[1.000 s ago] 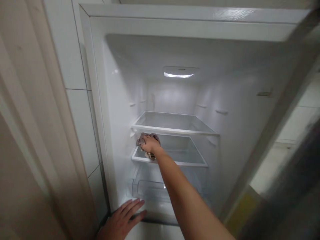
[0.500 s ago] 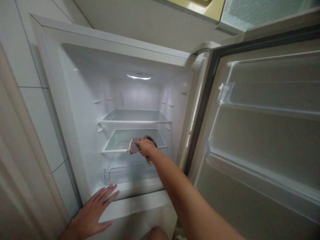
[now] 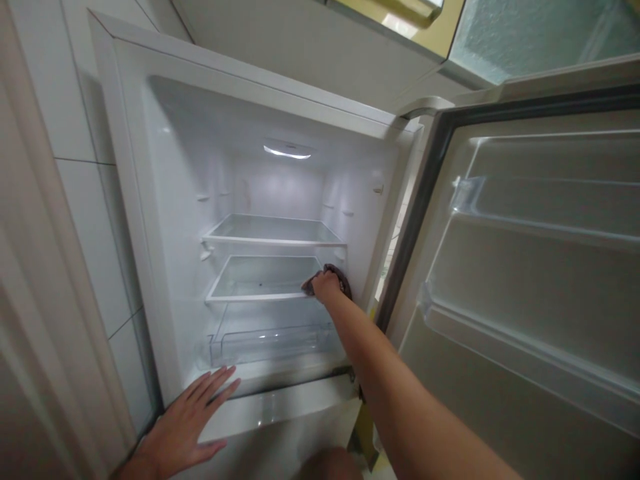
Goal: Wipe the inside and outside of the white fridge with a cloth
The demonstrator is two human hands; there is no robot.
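My right hand [image 3: 327,287] reaches into the open fridge and grips a dark greyish-brown cloth [image 3: 309,285]. The hand and cloth are at the right end of the front edge of the lower glass shelf [image 3: 260,272]. My fingers partly hide the cloth. A small dark speck shows on that shelf's glass. My left hand [image 3: 187,423] lies spread, palm down, at the fridge's lower left front edge, holding nothing. Above the cloth sits the upper glass shelf [image 3: 275,229]. A clear drawer [image 3: 270,343] lies beneath the lower shelf.
To the right the fridge door [image 3: 525,287] stands wide, with clear door racks [image 3: 545,223] on its inner side. White tiles [image 3: 87,247] line the left wall. A lamp [image 3: 287,151] glows under the fridge ceiling. Yellow cabinetry [image 3: 400,20] hangs above.
My right hand has slid the cloth rightward along the lower shelf's front edge. My left hand keeps its place, while the view has tilted slightly.
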